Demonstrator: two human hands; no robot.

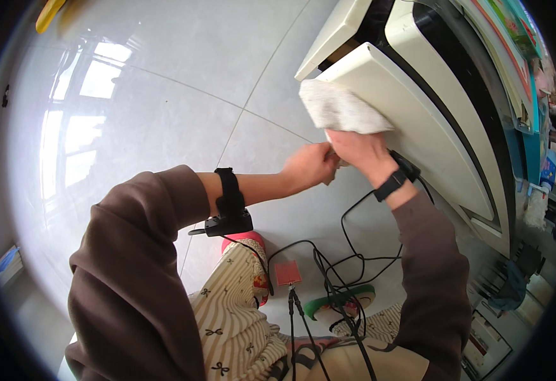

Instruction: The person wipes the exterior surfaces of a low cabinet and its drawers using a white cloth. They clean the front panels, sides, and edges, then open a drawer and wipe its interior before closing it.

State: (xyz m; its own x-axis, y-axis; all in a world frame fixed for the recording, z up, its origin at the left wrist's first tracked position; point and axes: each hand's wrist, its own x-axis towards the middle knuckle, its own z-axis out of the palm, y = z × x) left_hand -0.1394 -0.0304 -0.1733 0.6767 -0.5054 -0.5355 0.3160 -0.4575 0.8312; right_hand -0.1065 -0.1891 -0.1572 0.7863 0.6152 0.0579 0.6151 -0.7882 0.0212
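A whitish cloth (342,108) lies spread against the edge of a cream-coloured cabinet door or drawer front (402,109). My right hand (361,150) grips the cloth's near end, with a black strap and device at the wrist. Just left of it, my left hand (311,164) is closed on a lower, bunched end of what looks like the same cloth; its fingertips are partly hidden. The left forearm also bears a black strap with a small black box (229,223).
Black cables (363,257) loop over the grey tiled floor (187,128) near my slippered feet. A red square piece (288,273) with cords hangs before me. Folders and papers (511,62) stand at the right. A yellow object (48,16) shows at the upper left.
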